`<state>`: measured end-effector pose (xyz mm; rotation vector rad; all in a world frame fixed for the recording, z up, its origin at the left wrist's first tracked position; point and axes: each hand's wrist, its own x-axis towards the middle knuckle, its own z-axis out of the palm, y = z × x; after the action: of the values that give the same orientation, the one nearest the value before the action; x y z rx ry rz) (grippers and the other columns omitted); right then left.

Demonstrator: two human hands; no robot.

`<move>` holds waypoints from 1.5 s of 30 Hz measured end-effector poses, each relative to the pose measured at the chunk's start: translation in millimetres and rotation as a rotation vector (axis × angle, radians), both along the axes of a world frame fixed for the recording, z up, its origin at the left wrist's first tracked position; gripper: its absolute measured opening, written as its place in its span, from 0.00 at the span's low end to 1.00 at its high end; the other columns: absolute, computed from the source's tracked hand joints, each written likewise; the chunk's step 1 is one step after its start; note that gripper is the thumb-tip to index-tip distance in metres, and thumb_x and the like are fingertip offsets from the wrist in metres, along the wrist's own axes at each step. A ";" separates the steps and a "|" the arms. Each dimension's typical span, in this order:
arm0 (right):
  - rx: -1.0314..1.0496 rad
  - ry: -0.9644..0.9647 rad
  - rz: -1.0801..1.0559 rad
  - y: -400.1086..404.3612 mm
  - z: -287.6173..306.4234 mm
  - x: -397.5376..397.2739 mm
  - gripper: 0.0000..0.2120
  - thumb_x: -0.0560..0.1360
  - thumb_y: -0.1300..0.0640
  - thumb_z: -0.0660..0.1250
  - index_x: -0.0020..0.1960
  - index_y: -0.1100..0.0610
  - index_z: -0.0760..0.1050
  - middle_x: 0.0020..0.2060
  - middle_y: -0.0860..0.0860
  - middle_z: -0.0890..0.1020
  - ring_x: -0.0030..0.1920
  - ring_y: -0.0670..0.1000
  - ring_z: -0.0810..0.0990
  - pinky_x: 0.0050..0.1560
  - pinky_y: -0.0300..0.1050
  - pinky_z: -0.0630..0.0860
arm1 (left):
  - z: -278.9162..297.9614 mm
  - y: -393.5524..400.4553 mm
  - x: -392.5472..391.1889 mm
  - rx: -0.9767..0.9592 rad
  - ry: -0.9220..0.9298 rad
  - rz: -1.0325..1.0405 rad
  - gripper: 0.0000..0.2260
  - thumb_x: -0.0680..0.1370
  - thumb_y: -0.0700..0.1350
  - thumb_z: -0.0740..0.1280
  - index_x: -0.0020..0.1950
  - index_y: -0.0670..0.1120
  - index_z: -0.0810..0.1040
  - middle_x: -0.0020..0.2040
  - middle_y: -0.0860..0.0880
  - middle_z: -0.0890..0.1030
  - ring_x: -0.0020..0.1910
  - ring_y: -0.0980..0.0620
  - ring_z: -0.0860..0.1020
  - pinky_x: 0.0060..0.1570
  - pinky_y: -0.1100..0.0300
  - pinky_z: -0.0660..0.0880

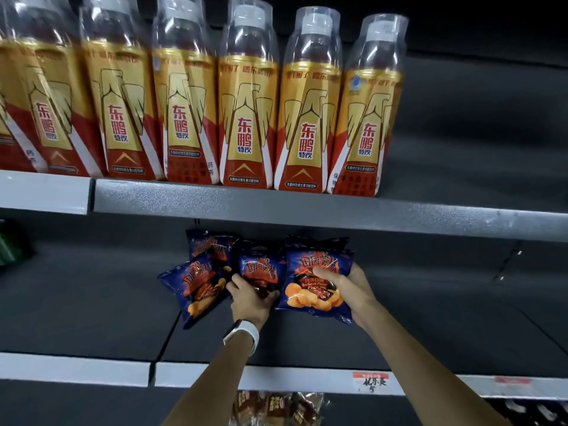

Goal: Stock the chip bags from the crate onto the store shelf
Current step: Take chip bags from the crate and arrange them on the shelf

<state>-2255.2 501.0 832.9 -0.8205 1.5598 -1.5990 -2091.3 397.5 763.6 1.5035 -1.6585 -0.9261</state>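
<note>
Your left hand (250, 298) grips the middle chip bag (259, 269) on the dark shelf (92, 302), beside two leaning bags (199, 281). Your right hand (347, 287) clasps the rightmost bag (313, 284), standing there too.

A shop aisle: grey metal shelves (307, 210) in tiers, a row of identical gold-and-red drink bottles (249, 118) faced outward above, matching blue chip bags (316, 278) below, and a handwritten price tag (371, 381) clipped to the shelf edge.
</note>
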 end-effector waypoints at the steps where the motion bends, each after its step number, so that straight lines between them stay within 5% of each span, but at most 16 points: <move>1: 0.002 -0.002 0.001 -0.5 -1.1 0.2 0.30 0.63 0.58 0.83 0.62 0.55 0.76 0.50 0.53 0.87 0.50 0.55 0.86 0.57 0.58 0.81 | 0.7 0.0 1.3 -0.001 -0.007 -0.001 0.38 0.68 0.50 0.78 0.67 0.39 0.60 0.66 0.38 0.65 0.59 0.33 0.74 0.56 0.44 0.73; 8: -0.007 -0.009 -0.011 -6.6 -2.0 9.1 0.27 0.63 0.57 0.82 0.59 0.53 0.77 0.50 0.52 0.86 0.51 0.54 0.85 0.59 0.57 0.79 | -9.2 4.6 28.9 -0.082 -0.074 -0.064 0.37 0.69 0.51 0.77 0.70 0.42 0.61 0.68 0.42 0.66 0.64 0.37 0.72 0.60 0.44 0.71; 14: 0.005 0.003 0.027 -15.2 -0.6 23.3 0.32 0.59 0.52 0.84 0.59 0.51 0.77 0.49 0.50 0.87 0.51 0.55 0.86 0.60 0.61 0.78 | -4.0 -10.7 75.8 -0.348 -0.265 0.223 0.23 0.68 0.47 0.76 0.53 0.41 0.67 0.53 0.40 0.72 0.49 0.37 0.75 0.45 0.44 0.76; 19: 0.017 0.024 0.001 -17.7 0.2 28.4 0.29 0.61 0.54 0.84 0.58 0.51 0.78 0.49 0.50 0.87 0.52 0.55 0.85 0.61 0.60 0.78 | -7.7 -42.4 119.5 0.061 -0.115 0.559 0.38 0.65 0.55 0.79 0.62 0.34 0.66 0.60 0.33 0.71 0.58 0.33 0.71 0.55 0.42 0.72; 21: 0.019 0.027 -0.004 -18.0 -0.9 30.2 0.29 0.61 0.54 0.84 0.59 0.51 0.77 0.49 0.50 0.87 0.52 0.55 0.85 0.61 0.60 0.78 | -18.1 -55.5 132.0 0.236 0.022 0.494 0.33 0.65 0.61 0.77 0.56 0.38 0.74 0.58 0.36 0.76 0.58 0.34 0.74 0.59 0.44 0.74; 24: 0.016 0.036 -0.013 -17.2 -2.3 31.0 0.28 0.62 0.55 0.83 0.59 0.52 0.77 0.48 0.50 0.87 0.51 0.55 0.85 0.61 0.60 0.78 | -19.7 -64.1 144.3 0.218 0.157 0.360 0.18 0.70 0.57 0.75 0.40 0.42 0.78 0.45 0.39 0.81 0.50 0.37 0.80 0.52 0.52 0.77; 29: 0.020 0.049 -0.051 -16.2 -1.3 29.4 0.28 0.62 0.55 0.83 0.59 0.53 0.77 0.49 0.51 0.87 0.51 0.55 0.85 0.61 0.59 0.78 | -14.6 -79.9 156.0 0.110 0.232 0.248 0.09 0.75 0.47 0.72 0.48 0.40 0.81 0.43 0.43 0.82 0.47 0.42 0.79 0.47 0.58 0.71; 38: 0.033 0.063 -0.092 -19.2 0.2 31.0 0.29 0.62 0.54 0.83 0.60 0.54 0.77 0.50 0.52 0.87 0.51 0.55 0.85 0.60 0.58 0.79 | -20.8 -101.5 150.3 0.075 0.093 0.070 0.12 0.76 0.49 0.72 0.50 0.41 0.81 0.44 0.44 0.82 0.49 0.42 0.80 0.50 0.55 0.73; 43: 0.010 0.063 -0.106 -15.7 2.6 36.3 0.26 0.65 0.58 0.82 0.59 0.54 0.77 0.50 0.52 0.86 0.51 0.54 0.85 0.50 0.50 0.80 | -21.7 -98.5 150.9 0.053 0.076 0.068 0.17 0.74 0.52 0.73 0.55 0.41 0.76 0.49 0.43 0.82 0.51 0.42 0.79 0.53 0.53 0.74; 45: 0.010 0.063 -0.110 -15.1 3.0 37.0 0.27 0.64 0.57 0.82 0.59 0.53 0.76 0.50 0.52 0.86 0.52 0.55 0.85 0.55 0.54 0.80 | -20.7 -96.4 153.0 0.039 0.087 0.070 0.19 0.74 0.52 0.74 0.56 0.41 0.75 0.50 0.43 0.81 0.52 0.42 0.79 0.54 0.52 0.75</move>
<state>-2218.2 485.9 835.9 -0.7984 1.6823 -1.6560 -1938.3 301.1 742.9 1.5151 -1.5250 -0.9768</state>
